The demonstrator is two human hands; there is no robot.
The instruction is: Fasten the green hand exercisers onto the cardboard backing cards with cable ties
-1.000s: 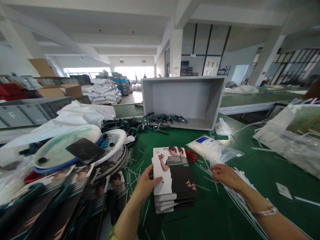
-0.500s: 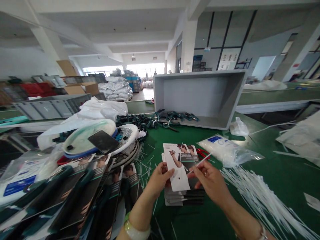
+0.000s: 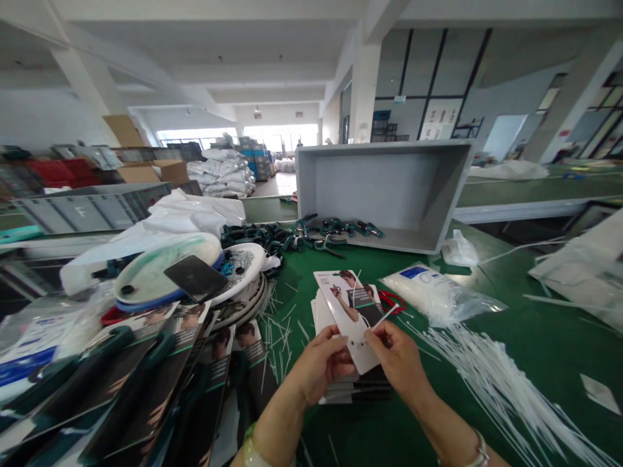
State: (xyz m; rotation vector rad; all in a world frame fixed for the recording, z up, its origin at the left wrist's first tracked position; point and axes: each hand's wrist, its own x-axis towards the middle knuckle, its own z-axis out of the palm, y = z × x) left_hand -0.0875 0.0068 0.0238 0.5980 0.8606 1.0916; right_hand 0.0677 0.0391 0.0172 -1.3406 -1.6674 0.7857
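A printed card (image 3: 351,324) with small holes is tilted above a stack of similar cards (image 3: 322,314). My left hand (image 3: 321,366) pinches the card's lower left edge. My right hand (image 3: 399,353) is closed on a white cable tie (image 3: 388,316) at the card's right side, close to the holes. Another thin white tie (image 3: 357,279) stands up near the card's top. Red-handled scissors or a red loop, too hidden to tell, show behind the stack (image 3: 394,301).
A grey bin (image 3: 379,188) lies on its side behind dark green clamps (image 3: 277,237). Loose cable ties (image 3: 501,383) and a plastic bag (image 3: 433,292) are at right. Carded tools (image 3: 131,389), lids (image 3: 170,266) and a phone (image 3: 195,277) are at left.
The card has tilted and lifted off the stack a little. My right hand has brought the tie to the card's holes, and my left hand has shifted lower along the edge.
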